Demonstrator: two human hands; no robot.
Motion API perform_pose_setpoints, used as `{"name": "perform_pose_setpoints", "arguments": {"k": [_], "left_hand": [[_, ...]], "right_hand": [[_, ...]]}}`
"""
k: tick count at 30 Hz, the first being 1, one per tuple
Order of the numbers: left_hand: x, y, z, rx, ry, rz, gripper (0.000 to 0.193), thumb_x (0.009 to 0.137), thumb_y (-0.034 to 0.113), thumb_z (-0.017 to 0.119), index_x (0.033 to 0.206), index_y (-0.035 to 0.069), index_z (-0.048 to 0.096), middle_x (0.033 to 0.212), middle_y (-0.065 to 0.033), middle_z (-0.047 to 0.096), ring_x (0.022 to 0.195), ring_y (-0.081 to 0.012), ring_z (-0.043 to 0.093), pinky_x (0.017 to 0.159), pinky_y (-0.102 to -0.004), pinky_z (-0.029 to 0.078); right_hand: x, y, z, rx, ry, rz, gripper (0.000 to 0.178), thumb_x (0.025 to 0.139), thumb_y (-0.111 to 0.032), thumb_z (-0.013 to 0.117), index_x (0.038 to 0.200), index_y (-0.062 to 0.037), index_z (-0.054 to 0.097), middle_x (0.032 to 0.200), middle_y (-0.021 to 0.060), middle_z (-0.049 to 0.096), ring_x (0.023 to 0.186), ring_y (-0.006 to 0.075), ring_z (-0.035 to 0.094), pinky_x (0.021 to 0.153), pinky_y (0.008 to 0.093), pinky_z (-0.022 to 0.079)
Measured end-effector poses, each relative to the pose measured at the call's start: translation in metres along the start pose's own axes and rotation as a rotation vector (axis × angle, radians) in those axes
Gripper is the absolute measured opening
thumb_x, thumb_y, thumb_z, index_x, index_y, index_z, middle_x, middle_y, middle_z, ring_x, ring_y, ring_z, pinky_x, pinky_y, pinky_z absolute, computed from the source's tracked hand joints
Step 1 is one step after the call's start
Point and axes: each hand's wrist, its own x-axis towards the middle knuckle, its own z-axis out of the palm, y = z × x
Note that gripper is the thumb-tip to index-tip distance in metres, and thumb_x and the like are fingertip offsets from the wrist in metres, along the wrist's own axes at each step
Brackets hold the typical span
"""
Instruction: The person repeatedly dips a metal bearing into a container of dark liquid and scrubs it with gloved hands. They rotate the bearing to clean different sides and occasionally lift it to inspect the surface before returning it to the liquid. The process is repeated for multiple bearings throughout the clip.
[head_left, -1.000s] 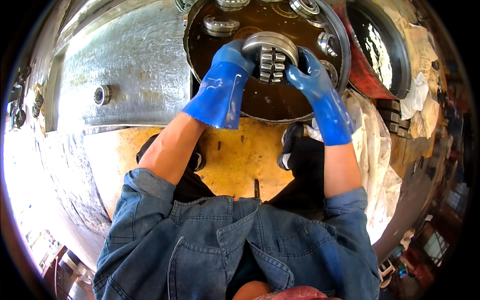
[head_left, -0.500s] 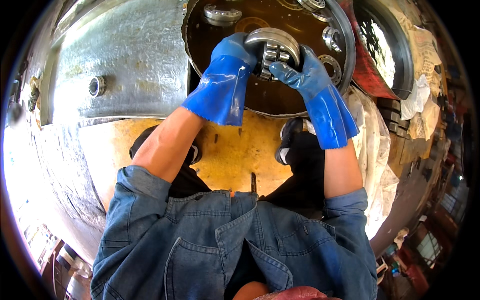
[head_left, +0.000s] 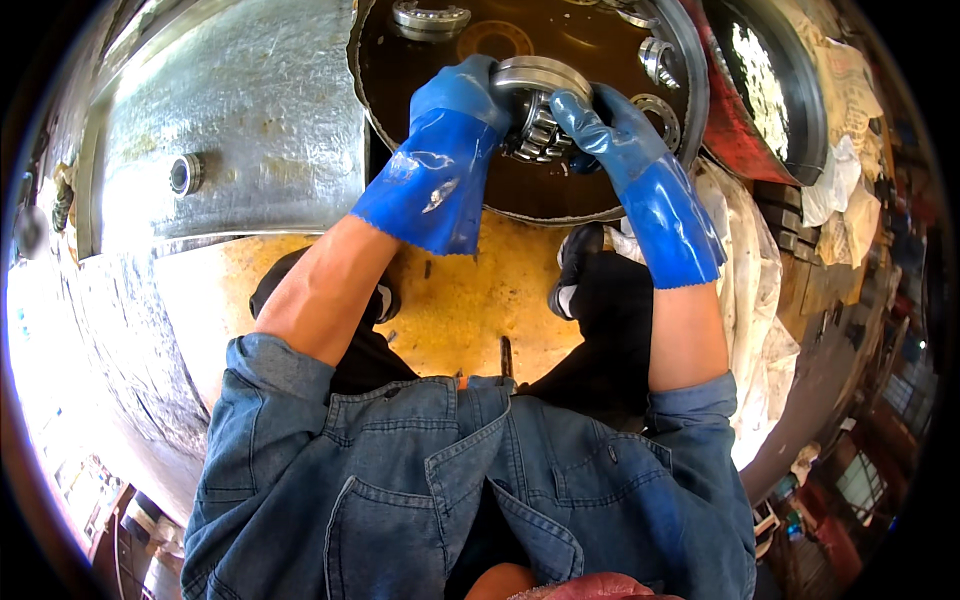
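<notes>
Both my hands wear long blue rubber gloves and hold a large roller bearing (head_left: 540,75) over a round drum (head_left: 703,70) of brown liquid. My left hand (head_left: 455,95) grips the bearing's left side, its fingertips hidden behind the steel ring. On the other side my right hand (head_left: 610,125) is closed round it, thumb at the front next to the rollers. The bearing's inner part with its shiny rollers (head_left: 540,135) is tilted out below the outer ring. Other bearings lie in the drum, among them one at the far left (head_left: 430,20) and one at the right (head_left: 657,62).
Left of the drum is a metal tray (head_left: 250,110) with a small bearing (head_left: 186,175) on it. A red drum (head_left: 725,130) stands to the right, beside crumpled white sheeting (head_left: 750,270). Below, my feet rest by a yellow floor (head_left: 470,300).
The bearing has turned in my hands: its outer ring now lies flatter, and the roller part hangs lower beneath it. My right thumb has moved up toward the ring.
</notes>
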Motion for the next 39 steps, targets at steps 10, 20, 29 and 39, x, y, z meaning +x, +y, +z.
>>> {"name": "perform_pose_setpoints", "arguments": {"k": [10, 20, 29, 39], "left_hand": [[0.013, -0.011, 0.013, -0.060, -0.101, -0.051, 0.040, 0.082, 0.022, 0.074, 0.120, 0.010, 0.071, 0.116, -0.0169, 0.073, 0.109, -0.0316, 0.070, 0.097, -0.0395, 0.054], [0.011, -0.024, 0.023, -0.250, -0.013, 0.012, 0.026, 0.092, 0.019, 0.069, 0.116, 0.010, 0.074, 0.112, -0.0185, 0.073, 0.108, -0.0343, 0.070, 0.095, -0.0384, 0.054], [0.005, 0.000, 0.007, 0.094, -0.202, 0.021, 0.034, 0.087, 0.026, 0.069, 0.117, 0.011, 0.073, 0.115, -0.0175, 0.073, 0.109, -0.0342, 0.069, 0.094, -0.0419, 0.055], [0.008, -0.017, 0.030, -0.072, -0.176, -0.026, 0.035, 0.091, 0.024, 0.068, 0.123, 0.012, 0.070, 0.120, -0.0138, 0.072, 0.113, -0.0316, 0.068, 0.099, -0.0397, 0.053]], "right_hand": [[0.000, 0.010, 0.004, -0.046, -0.015, -0.070, 0.083, 0.083, -0.064, 0.076, 0.134, -0.0015, 0.060, 0.109, 0.0142, 0.071, 0.097, 0.0209, 0.070, 0.083, 0.0332, 0.059], [-0.008, 0.002, -0.004, 0.237, 0.005, 0.033, 0.066, 0.091, -0.050, 0.074, 0.132, 0.0007, 0.062, 0.091, 0.0081, 0.068, 0.071, 0.0120, 0.064, 0.061, 0.0271, 0.054], [0.005, 0.005, 0.015, -0.380, 0.069, 0.043, 0.083, 0.082, -0.071, 0.072, 0.126, -0.0008, 0.066, 0.114, 0.0210, 0.072, 0.110, 0.0298, 0.069, 0.100, 0.0399, 0.051], [-0.001, 0.005, -0.004, -0.085, 0.086, 0.166, 0.075, 0.093, -0.064, 0.064, 0.126, 0.0031, 0.065, 0.085, 0.0086, 0.067, 0.061, 0.0141, 0.064, 0.054, 0.0280, 0.053]]}}
